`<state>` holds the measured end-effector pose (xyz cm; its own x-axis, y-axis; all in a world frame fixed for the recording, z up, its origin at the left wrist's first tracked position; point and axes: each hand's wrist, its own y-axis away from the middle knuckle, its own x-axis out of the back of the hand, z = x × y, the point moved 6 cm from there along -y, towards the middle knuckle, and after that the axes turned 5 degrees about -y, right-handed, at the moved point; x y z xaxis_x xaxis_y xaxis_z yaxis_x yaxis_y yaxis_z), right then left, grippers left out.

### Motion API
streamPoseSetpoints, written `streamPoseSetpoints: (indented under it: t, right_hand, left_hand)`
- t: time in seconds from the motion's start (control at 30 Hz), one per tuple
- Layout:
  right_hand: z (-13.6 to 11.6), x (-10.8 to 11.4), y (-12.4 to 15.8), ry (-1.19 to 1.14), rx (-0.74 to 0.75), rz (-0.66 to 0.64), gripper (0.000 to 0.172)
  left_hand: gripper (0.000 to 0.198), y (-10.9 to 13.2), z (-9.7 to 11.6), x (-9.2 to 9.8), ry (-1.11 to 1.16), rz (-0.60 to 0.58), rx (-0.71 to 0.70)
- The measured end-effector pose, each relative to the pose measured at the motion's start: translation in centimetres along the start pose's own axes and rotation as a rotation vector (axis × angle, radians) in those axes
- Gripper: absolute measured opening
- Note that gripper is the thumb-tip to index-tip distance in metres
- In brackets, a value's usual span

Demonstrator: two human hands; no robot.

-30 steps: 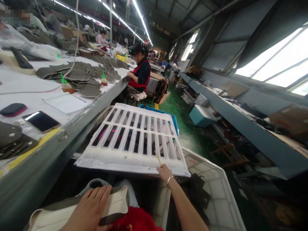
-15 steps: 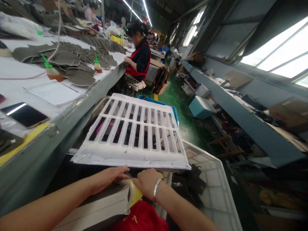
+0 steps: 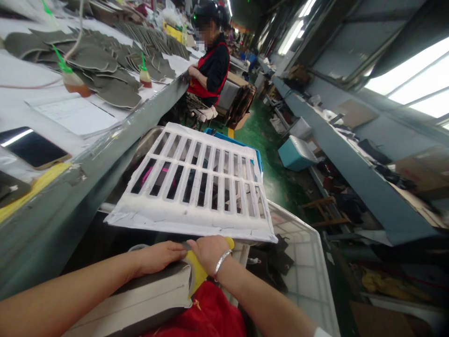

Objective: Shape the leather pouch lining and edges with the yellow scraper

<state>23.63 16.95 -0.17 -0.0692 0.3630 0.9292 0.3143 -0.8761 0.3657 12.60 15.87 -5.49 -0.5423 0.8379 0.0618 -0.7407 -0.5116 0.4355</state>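
My left hand lies flat, fingers stretched out, on a dark grey sheet over a thick block with a pale side. Closed around a yellow-handled tool is my right hand. The tool's rounded end sticks out beside the knuckles; a grey part shows between the hands, and the rest is hidden. Yellow material curves around the block's right end, below my right hand. The block rests by a red cloth at my lap.
A white slatted rack stands just ahead. To its right is a white crate with dark pieces inside. On the left workbench lie a phone, paper, glue bottles and grey cut pieces. A co-worker sits beyond.
My right hand has shifted slightly left and up, closer to my left hand's fingertips. My left hand now lies flatter on the block. The camera view has tilted slightly.
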Motion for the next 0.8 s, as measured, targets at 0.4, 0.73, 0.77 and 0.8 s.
streamPoseSetpoints:
  t: [0.4, 0.73, 0.77, 0.8]
  right_hand:
    - [-0.2, -1.0, 1.2, -0.027, -0.043, 0.151, 0.053]
    - [-1.6, -0.4, 1.0, -0.01, 0.13, 0.062, 0.055]
    - [-1.7, -0.4, 1.0, -0.006, 0.154, 0.063, 0.055]
    - [-1.9, -0.5, 0.9, -0.001, 0.176, 0.064, 0.056]
  left_hand:
    - [0.042, 0.6, 0.9, 0.0, -0.097, -0.011, -0.039]
    - [0.042, 2.4, 1.1, -0.6, -0.265, 0.098, -0.042]
    - [0.041, 2.6, 1.0, -0.7, -0.281, 0.114, -0.028]
    - [0.041, 2.7, 1.0, -0.8, -0.297, 0.131, -0.016]
